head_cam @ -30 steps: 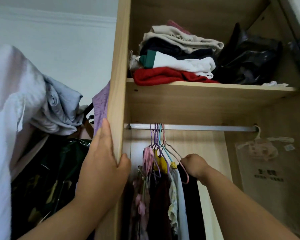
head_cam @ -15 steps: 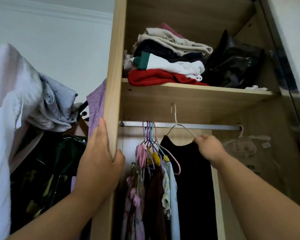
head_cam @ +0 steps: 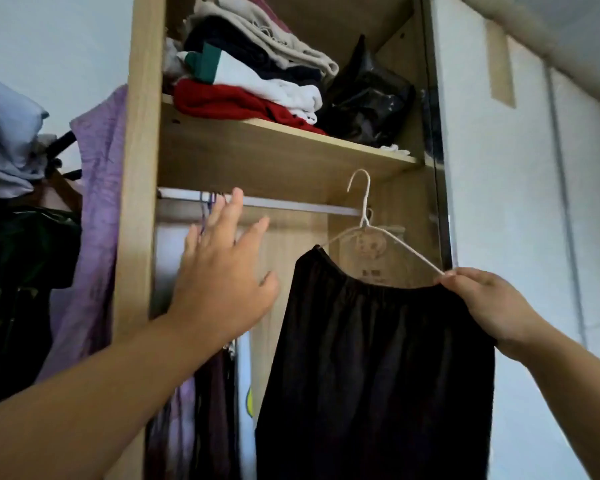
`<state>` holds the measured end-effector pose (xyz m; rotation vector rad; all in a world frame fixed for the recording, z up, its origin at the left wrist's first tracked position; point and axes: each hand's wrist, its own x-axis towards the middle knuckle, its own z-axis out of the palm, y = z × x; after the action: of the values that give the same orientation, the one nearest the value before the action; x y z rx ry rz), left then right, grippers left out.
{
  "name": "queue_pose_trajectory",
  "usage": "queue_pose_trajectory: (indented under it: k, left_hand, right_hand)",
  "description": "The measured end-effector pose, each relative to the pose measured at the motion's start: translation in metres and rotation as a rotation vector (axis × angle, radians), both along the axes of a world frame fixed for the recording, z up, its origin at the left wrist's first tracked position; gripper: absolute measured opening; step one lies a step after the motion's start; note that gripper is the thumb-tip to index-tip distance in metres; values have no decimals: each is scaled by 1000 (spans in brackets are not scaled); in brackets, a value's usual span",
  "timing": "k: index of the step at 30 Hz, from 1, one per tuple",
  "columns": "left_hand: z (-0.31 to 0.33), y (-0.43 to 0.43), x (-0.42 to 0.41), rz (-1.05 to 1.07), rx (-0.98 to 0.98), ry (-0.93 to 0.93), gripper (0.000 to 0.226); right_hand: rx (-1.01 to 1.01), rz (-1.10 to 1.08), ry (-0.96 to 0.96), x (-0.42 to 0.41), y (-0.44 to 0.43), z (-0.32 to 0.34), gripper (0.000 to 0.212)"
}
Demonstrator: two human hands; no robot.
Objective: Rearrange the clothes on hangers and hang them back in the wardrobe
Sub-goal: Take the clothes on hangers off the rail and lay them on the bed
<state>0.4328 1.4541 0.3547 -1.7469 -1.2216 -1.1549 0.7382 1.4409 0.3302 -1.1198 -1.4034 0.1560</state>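
1. The fingers (head_cam: 465, 277) of the right hand (head_cam: 489, 306) are curled tight, with thumb and fingertips pinching the right end of a white wire hanger (head_cam: 363, 213).
2. The fingers (head_cam: 236, 206) of the left hand (head_cam: 222, 282) are straight and spread and hold nothing. The longest fingertip lies in front of the rail (head_cam: 291, 204).
3. The hanger is held in front of the open wardrobe, right of centre. Its hook points up and curls over to the left, clear of the rail. Its long axis runs across and slopes down toward the right hand.
4. A black garment (head_cam: 374, 375) hangs from the hanger. It is matte and soft, with a gathered elastic top edge, and falls straight down out of view.
5. The rail is a thin, smooth metal bar running across under a pale wood-grain shelf (head_cam: 274, 140).
6. At the rail's left end, behind the left hand, thin purple hangers (head_cam: 205, 216) carry dark hanging clothes (head_cam: 215, 393).
7. On the shelf sits a stack of folded clothes (head_cam: 257, 74), with red knit at the bottom, then white, dark and beige. A crumpled, glossy black bag (head_cam: 364, 98) sits just beside it on the right.
8. A crinkled lilac cloth (head_cam: 97, 220) hangs outside the wardrobe's wooden side panel (head_cam: 136, 168).
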Motion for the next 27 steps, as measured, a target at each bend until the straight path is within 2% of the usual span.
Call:
queue_pose_trajectory:
  k: [7, 9, 11, 14, 18, 20, 24, 27]
  left_hand:
    - [-56, 56, 77, -284, -546, 117, 67]
    - [-82, 69, 91, -359, -640, 151, 63]
    - [-103, 74, 100, -452, -694, 133, 48]
    - [-129, 73, 106, -674, -761, 105, 8]
    - [-166, 59, 104, -945, -800, 133, 19]
    - [-188, 47, 100, -1063, -821, 117, 13]
    - [-236, 10, 83, -1267, -842, 141, 12]
    - [-273, -13, 72, -1363, -845, 228, 12]
  right_hand:
    - [-191, -128, -80, 21, -96, -66, 23]
    - [-224, -147, -36, 18, -127, -83, 25]
    - [-265, -143, 26, 9, -159, -96, 29]
    - [-322, -285, 49, -11, -204, -119, 25]
    - [-414, -625, -21, -42, -247, -162, 19]
    - [-467, -745, -41, -63, -267, -185, 18]
    - [-610, -927, 4, -126, -308, -252, 19]
    - [-729, -1022, 97, -171, -341, -301, 16]
